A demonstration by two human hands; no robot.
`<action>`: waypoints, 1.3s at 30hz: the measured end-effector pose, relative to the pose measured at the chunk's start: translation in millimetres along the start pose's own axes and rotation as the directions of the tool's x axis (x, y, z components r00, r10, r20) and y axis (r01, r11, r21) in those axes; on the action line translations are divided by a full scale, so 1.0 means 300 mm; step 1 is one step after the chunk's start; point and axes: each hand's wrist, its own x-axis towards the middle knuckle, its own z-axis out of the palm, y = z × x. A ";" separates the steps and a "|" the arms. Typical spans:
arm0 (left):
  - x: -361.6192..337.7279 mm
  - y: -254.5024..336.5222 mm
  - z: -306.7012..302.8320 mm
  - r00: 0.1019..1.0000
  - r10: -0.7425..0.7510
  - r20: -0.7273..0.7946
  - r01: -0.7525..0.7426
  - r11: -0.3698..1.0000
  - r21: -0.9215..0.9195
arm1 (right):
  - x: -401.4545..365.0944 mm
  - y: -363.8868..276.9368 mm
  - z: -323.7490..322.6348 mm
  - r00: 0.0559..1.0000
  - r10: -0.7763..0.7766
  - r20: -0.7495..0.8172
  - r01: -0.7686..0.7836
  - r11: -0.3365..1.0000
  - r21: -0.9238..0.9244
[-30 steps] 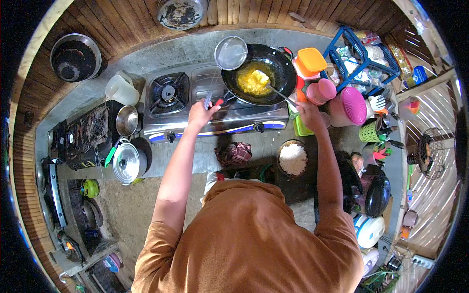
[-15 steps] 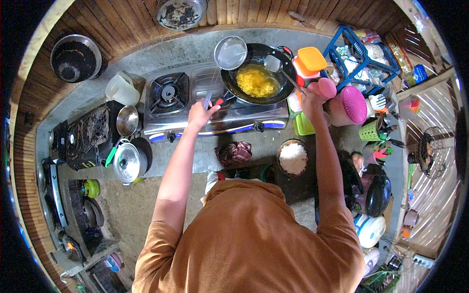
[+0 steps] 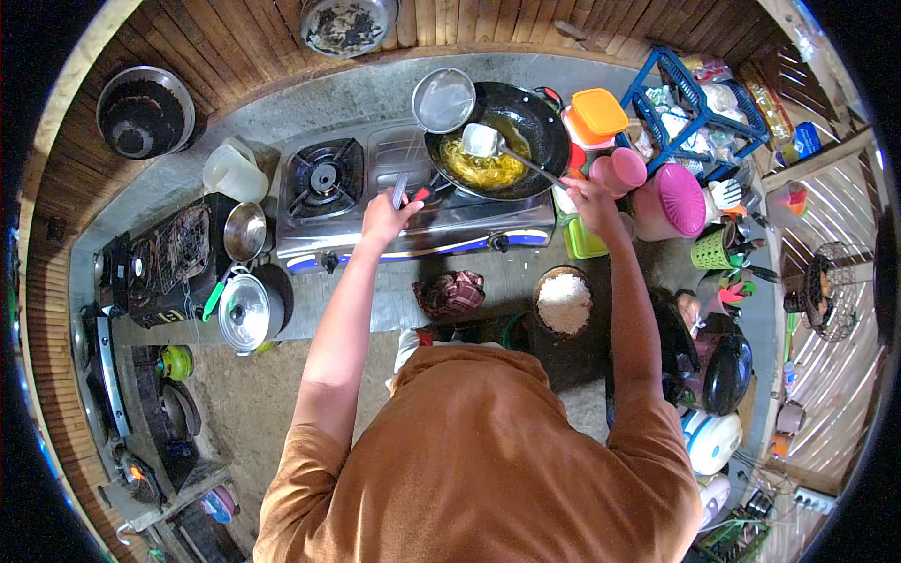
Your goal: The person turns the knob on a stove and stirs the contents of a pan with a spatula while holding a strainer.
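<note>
A black wok (image 3: 540,141) sits on the gas stove's right burner, with yellow noodles (image 3: 493,172) lying in shiny liquid. My right hand (image 3: 591,202) is closed around the long handle of a metal spatula (image 3: 483,141), whose blade overlaps the noodles. Over the wok's upper left rim is a round mesh strainer (image 3: 443,100). My left hand (image 3: 385,220) is closed on the strainer's grey handle, below and left of the wok. Beside its fingertips shows the wok's red handle end (image 3: 420,195).
The stove's left burner (image 3: 324,178) holds nothing. A checked cloth (image 3: 449,294) and a bowl of white food (image 3: 563,302) are near my body. Right of the wok stand an orange-lidded container (image 3: 599,114), a pink cup (image 3: 619,172) and a pink-lidded tub (image 3: 678,202). A lidded pot (image 3: 250,312) stands left.
The spatula blade has moved left and down from the wok's upper right onto the noodles, now partly covered. My right hand has shifted slightly; my left hand and the strainer stay put.
</note>
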 end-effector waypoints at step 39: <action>0.007 -0.007 0.004 1.000 -0.007 0.011 0.006 0.999 0.042 | 0.139 0.124 0.141 0.977 -0.092 -0.195 0.074 0.992 -0.098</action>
